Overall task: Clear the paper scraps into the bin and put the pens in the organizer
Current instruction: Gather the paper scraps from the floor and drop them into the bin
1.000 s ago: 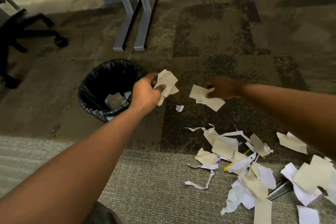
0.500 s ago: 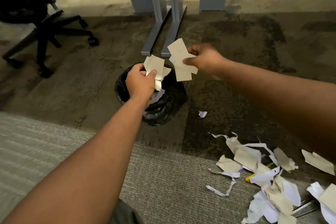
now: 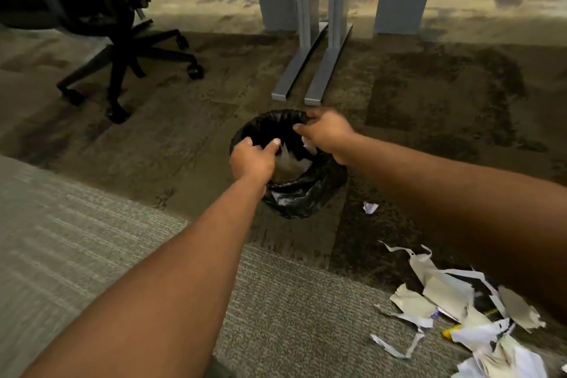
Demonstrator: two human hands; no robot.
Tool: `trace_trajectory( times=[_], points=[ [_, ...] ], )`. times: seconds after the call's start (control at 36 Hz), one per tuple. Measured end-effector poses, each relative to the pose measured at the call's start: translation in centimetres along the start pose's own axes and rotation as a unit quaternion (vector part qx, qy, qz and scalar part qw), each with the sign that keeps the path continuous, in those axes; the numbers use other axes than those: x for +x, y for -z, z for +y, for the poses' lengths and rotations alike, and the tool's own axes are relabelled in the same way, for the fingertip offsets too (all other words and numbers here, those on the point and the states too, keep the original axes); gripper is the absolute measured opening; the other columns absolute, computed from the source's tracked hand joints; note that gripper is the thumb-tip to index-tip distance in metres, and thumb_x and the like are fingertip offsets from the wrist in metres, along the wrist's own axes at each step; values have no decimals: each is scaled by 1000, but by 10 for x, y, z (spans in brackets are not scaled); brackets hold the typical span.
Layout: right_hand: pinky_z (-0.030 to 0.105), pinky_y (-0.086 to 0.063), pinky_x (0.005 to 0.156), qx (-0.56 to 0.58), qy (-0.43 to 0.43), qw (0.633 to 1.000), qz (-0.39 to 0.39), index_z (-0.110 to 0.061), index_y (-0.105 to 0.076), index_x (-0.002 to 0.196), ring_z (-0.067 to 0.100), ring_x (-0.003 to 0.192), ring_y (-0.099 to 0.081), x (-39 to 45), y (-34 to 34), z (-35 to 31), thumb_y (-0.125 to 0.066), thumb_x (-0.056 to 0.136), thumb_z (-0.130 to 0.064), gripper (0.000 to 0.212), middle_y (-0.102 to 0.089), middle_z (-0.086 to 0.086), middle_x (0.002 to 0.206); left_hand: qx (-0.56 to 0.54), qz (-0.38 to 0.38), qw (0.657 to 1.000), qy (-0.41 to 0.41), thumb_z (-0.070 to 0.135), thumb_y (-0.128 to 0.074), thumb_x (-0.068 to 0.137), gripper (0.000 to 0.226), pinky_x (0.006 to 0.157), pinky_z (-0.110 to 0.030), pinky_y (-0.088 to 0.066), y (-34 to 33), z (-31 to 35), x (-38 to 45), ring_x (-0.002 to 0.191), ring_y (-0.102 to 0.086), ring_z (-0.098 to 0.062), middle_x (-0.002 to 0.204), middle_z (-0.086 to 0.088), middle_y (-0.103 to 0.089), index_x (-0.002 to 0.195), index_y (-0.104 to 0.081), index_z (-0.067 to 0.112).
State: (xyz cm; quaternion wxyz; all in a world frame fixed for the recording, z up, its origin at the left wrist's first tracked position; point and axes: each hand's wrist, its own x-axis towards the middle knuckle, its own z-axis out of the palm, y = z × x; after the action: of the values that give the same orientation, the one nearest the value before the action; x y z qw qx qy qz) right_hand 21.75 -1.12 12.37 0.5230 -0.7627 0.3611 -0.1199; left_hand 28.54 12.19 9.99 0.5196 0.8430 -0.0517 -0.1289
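Observation:
A small bin (image 3: 306, 196) lined with a black bag stands on the carpet in the middle. Both my hands hover over its mouth. My left hand (image 3: 253, 159) is at the near-left rim with loosely curled fingers and nothing in it. My right hand (image 3: 326, 132) is at the far-right rim, fingers pointing down, also holding nothing that I can see. Blurred beige paper (image 3: 288, 164) lies inside the bin between them. A pile of torn paper scraps (image 3: 445, 294) covers the floor at the lower right, with a yellow pen end (image 3: 449, 331) poking out from under it.
One small white scrap (image 3: 370, 207) lies alone right of the bin. Grey desk feet (image 3: 306, 77) stand just behind the bin. A black office chair (image 3: 122, 52) on castors is at the far left. No organizer is in view.
Both hands went down over the bin's mouth and let go of the beige papers they held, which now lie in the bin. The camera has moved closer to the bin.

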Motion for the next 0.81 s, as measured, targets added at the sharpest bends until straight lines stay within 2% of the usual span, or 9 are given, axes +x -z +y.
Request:
trace_trajectory(
  times=[0.11, 0.22, 0.39, 0.44, 0.5, 0.58, 0.67, 0.72, 0.81],
  points=[
    [41, -50, 100, 60, 13, 998, -7, -10, -53, 133, 24, 113, -60, 0, 12, 11, -66, 91, -28, 47, -62, 9, 125, -20, -15, 1000, 10, 39, -73, 84, 76, 100, -41, -50, -7, -2, 3, 111, -64, -23, 124, -6, -66, 145, -40, 8],
    [39, -54, 94, 50, 54, 996, 48, -15, -65, 115, 20, 99, -65, -4, 30, 31, -63, 92, -26, 25, -68, 5, 107, -51, -39, 998, 5, 32, -72, 86, 59, 96, -41, -53, -17, 2, 2, 103, -67, -23, 111, -2, -69, 135, -51, 6],
    [29, -50, 79, -117, 58, 988, 82, -24, -70, 88, 19, 90, -64, -3, 57, 72, -53, 95, -24, 18, -71, 1, 98, -50, -49, 996, -49, 34, -71, 87, 45, 90, -38, -56, -34, 13, -13, 91, -70, -17, 99, 2, -73, 126, -61, 14],
    [30, -47, 73, -171, 79, 979, 85, -17, -69, 80, 24, 86, -65, -5, 66, 89, -51, 95, -20, 23, -71, 5, 91, -29, -53, 995, -83, 35, -70, 87, 36, 87, -39, -57, -40, 14, -23, 90, -70, -16, 95, 4, -73, 118, -64, 18],
    [32, -48, 74, -225, 98, 967, 67, -8, -73, 85, 30, 90, -66, -4, 74, 106, -50, 94, -16, 26, -72, 12, 93, -7, -67, 991, -118, 36, -70, 87, 27, 83, -41, -58, -47, 14, -33, 86, -69, -16, 90, 5, -71, 109, -65, 21],
    [29, -37, 64, -312, 91, 945, 21, -8, -66, 75, 37, 87, -65, 0, 83, 128, -49, 95, -20, 29, -66, 19, 86, 26, -81, 981, -175, 36, -70, 86, 19, 75, -42, -60, -59, 10, -48, 79, -68, -14, 83, 7, -69, 99, -65, 23],
    [34, -45, 74, -385, 80, 919, -20, -5, -65, 109, 36, 98, -63, 2, 84, 146, -54, 93, -25, 28, -67, 21, 109, 59, -111, 970, -206, 36, -70, 86, 13, 69, -42, -60, -72, 4, -60, 75, -66, -11, 76, 10, -65, 92, -63, 27],
    [35, -48, 83, -429, 69, 898, -71, -9, -56, 127, 35, 106, -62, 2, 83, 159, -64, 84, -23, 47, -64, 20, 120, 90, -139, 962, -218, 37, -70, 85, 16, 69, -42, -59, -81, -4, -67, 76, -65, -12, 77, 10, -64, 95, -64, 26],
    [37, -50, 91, -479, 67, 862, -152, -13, -46, 140, 35, 110, -62, 1, 75, 181, -73, 76, -27, 70, -61, 19, 127, 137, -161, 948, -238, 39, -70, 85, 24, 71, -36, -56, -92, -15, -77, 80, -65, -13, 80, 10, -66, 102, -66, 23]
  ],
)
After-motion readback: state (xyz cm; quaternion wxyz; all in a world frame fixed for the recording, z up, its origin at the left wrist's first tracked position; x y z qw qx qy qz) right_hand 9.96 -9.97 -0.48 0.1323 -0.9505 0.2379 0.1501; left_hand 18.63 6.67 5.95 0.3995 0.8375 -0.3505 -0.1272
